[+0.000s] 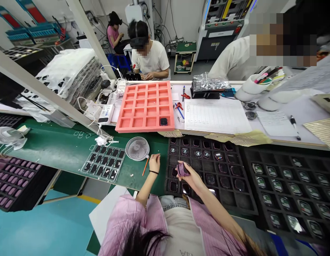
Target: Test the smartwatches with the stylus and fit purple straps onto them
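Purple watch (182, 170), half hidden, face unseen, gripped in right hand (190, 177), left hand (154, 163) fingers narrow, any hold unclear, orange pencil (145, 166) just beside them

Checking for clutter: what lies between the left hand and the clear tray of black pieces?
In the head view, an orange pencil lies on the green mat between the left hand and the clear tray of black pieces.
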`<state>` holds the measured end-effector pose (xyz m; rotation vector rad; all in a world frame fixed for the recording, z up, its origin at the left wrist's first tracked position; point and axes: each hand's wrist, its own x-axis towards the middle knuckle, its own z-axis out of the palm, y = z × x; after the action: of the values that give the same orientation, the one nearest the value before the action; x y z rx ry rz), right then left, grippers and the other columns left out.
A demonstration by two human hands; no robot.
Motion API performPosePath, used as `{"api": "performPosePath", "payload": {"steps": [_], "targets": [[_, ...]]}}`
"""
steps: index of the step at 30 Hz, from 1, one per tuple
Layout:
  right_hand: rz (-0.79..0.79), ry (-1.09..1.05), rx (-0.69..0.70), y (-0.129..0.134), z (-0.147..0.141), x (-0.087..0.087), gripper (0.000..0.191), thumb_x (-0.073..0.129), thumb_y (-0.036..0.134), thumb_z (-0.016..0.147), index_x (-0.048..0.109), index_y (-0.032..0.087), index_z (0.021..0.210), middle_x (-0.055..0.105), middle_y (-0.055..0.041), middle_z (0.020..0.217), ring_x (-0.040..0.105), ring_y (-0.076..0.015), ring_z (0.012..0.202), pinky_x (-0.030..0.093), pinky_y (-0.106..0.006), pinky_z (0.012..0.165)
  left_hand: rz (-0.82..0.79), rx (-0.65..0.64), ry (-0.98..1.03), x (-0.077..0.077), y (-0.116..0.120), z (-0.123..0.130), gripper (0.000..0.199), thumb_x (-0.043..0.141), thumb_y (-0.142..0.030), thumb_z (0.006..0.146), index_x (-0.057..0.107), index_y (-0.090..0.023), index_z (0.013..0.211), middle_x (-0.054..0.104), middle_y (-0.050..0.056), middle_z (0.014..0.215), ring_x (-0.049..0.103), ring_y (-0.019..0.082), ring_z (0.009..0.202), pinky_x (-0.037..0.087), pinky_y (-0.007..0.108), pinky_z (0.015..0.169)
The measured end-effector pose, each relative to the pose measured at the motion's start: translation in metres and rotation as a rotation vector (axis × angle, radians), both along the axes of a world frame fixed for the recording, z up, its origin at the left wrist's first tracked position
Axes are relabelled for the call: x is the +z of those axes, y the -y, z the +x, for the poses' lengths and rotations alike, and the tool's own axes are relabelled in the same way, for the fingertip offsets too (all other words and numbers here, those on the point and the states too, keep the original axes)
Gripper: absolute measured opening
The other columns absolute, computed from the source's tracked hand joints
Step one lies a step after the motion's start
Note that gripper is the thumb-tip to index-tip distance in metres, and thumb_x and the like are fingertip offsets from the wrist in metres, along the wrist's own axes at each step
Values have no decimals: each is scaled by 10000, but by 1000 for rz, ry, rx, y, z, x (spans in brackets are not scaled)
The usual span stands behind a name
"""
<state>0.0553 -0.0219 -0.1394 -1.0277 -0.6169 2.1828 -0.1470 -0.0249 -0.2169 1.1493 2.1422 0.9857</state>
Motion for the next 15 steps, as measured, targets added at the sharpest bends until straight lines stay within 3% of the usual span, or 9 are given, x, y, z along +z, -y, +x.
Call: {"api": "performPosePath", "payload": {"steps": [4, 7, 10, 15], "targets": [[196, 54, -250, 0, -15, 11, 408, 639, 469, 797, 570, 265, 1144, 677, -33, 966, 644, -187, 789, 516, -323, 677, 423, -48, 308, 67, 0, 53, 236, 577, -310, 865, 712, -171, 1000, 682, 78, 932, 638, 163, 851, 529, 295, 761], [311, 117, -370, -1, -21, 14, 410, 613, 492, 808, 559, 301, 1167, 606, -20, 1197, 584, -201, 1062, 491, -351, 869, 502, -19, 521, 105, 3, 91, 245, 645, -355, 810, 741, -172, 941, 709, 76, 915, 662, 165, 820, 547, 294, 754], [409, 171, -426, 0, -22, 14, 434, 571, 511, 829, 531, 310, 1212, 553, -25, 1281, 520, -213, 1181, 436, -394, 981, 516, 29, 598, 119, 5, 108, 244, 687, -363, 767, 754, -160, 884, 725, 87, 896, 677, 185, 828, 558, 318, 776], [520, 263, -465, 1, -19, 16, 488, 512, 529, 854, 483, 308, 1288, 547, -39, 1292, 473, -224, 1240, 390, -431, 1040, 546, 62, 613, 119, 7, 110, 226, 706, -355, 739, 761, -162, 844, 736, 88, 871, 685, 192, 814, 563, 334, 779]]}}
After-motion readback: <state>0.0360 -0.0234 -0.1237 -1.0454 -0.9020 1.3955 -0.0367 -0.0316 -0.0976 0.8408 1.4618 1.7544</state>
